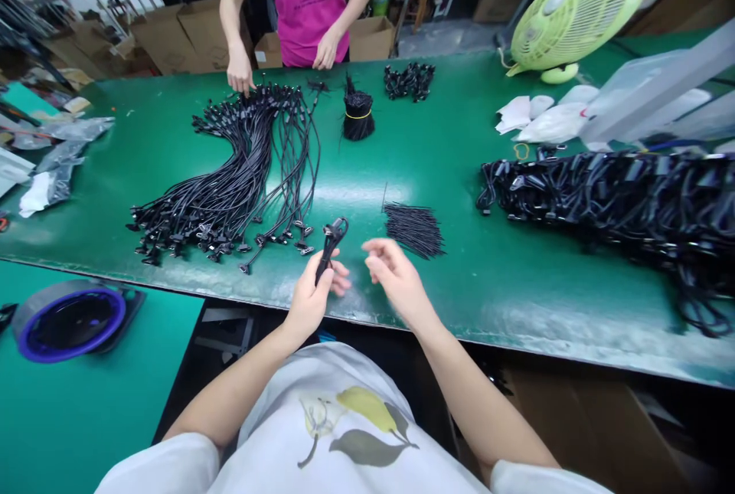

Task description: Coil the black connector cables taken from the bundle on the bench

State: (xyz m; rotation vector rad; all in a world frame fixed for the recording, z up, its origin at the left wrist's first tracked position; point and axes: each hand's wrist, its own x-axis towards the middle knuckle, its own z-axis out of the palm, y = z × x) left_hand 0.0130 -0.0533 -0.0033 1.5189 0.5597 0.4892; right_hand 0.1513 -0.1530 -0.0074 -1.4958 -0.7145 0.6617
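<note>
My left hand (313,291) is closed around a folded black cable (328,249), whose connector end sticks up above the fingers. To its right, my right hand (397,276) has its fingers curled and thumb close to the index finger; anything between them is too small to make out. Just beyond the right hand lies a flat pile of black twist ties (414,230). A large spread of loose black cables (241,165) covers the green table (356,172) on the left, connectors toward me.
Across the table a co-worker in a pink shirt (310,4) has a hand on the cables' far ends. Between us stands a banded bundle of black ties (359,117). Coiled cables (409,82) lie beside it. Bundled cables (609,195) pile up right, below a green fan (579,8).
</note>
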